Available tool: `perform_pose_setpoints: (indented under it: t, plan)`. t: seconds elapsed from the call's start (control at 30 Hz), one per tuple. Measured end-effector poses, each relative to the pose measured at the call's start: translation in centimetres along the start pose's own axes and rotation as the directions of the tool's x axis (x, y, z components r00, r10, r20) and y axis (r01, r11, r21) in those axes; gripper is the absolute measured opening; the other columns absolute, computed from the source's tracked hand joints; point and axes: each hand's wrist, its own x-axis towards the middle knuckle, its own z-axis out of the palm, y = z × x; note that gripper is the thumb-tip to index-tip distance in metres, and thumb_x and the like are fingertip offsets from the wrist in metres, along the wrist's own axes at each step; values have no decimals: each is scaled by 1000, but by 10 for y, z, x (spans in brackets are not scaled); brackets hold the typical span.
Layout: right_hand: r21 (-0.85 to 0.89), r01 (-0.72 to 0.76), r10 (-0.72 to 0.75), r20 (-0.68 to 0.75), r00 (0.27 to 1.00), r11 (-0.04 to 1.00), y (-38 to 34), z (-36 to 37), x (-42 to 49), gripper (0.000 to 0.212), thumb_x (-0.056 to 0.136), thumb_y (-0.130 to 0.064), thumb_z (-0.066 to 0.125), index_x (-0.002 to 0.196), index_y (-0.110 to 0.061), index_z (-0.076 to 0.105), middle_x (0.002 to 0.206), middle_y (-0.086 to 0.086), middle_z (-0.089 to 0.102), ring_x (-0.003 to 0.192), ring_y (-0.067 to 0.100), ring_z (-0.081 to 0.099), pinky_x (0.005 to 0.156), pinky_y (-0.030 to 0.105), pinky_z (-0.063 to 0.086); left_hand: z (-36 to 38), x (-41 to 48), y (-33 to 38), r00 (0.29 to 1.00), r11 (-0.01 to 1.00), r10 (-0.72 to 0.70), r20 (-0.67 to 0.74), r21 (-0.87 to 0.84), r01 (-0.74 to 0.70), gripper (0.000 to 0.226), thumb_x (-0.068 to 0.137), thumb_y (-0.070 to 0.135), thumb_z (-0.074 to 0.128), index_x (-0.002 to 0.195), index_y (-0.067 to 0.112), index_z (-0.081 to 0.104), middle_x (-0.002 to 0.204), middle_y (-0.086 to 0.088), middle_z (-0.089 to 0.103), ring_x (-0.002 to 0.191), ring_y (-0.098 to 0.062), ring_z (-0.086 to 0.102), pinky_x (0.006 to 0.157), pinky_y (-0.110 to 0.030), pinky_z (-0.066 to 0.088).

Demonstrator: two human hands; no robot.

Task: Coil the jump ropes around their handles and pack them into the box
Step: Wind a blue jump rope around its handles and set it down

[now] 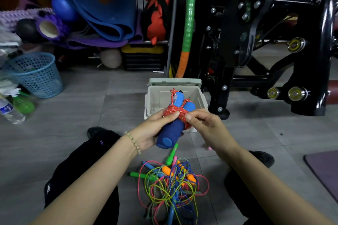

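I hold a jump rope with thick blue foam handles [169,134] in front of me, its red braided rope [176,112] wound tightly around both handles. My left hand [153,129] grips the handles from below, thumb pressed on the coil. My right hand [206,124] pinches the red rope at the coil's right side. Just behind the bundle stands the open beige box [199,98] on the floor, lid tipped back. A tangled pile of thin coloured jump ropes [170,182] with green, orange, pink and blue handles lies between my legs.
A black exercise machine [274,42] stands at the right, close to the box. A blue mesh basket [36,75], a water bottle [10,111] and a green spray bottle lie at the left. Rolled mats and balls fill the back. A purple mat's corner [325,173] lies at the right.
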Motion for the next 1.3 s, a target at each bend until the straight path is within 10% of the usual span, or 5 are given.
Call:
perform_pose_setpoints:
  t: [0.53,0.8,1.07,1.2,1.3]
  plan:
    - [-354,206,-249,-80,965,912,-10,1,-3,20,84,-17,69,87,-36,63,84,-13,62,75,8,59,64,22,52,11,3,4,958,973,223,-181,109,-205,32,87,18,63,119,14,59,113,-16,67,96,-30,66,85,-45,55]
    - [-652,238,-403,-114,908,720,-17,7,1,3,85,-14,67,84,-13,65,85,-5,57,73,10,54,65,37,50,14,6,2,957,978,207,-202,70,-197,46,79,23,71,122,18,57,113,-11,68,101,-29,65,91,-45,53]
    - [-607,259,-392,-94,915,751,-14,4,-5,6,90,-21,60,89,-16,59,88,-10,53,77,8,55,65,34,50,26,6,10,977,994,68,-202,96,-50,42,75,37,74,108,11,65,82,-8,71,64,-17,67,53,-24,52]
    - [-882,220,-473,-3,881,416,-11,3,0,24,91,-38,44,84,-17,53,81,-5,55,66,14,56,48,25,38,30,9,7,955,986,133,-266,137,-99,42,75,35,76,109,15,64,88,-6,72,66,-16,66,57,-25,53]
    - [-619,191,-283,-52,958,762,-14,5,1,16,96,-25,49,85,-15,54,77,-8,54,66,7,52,60,26,40,29,11,10,941,990,114,-320,117,-80,42,73,38,77,105,14,66,84,-6,72,67,-17,66,57,-25,53]
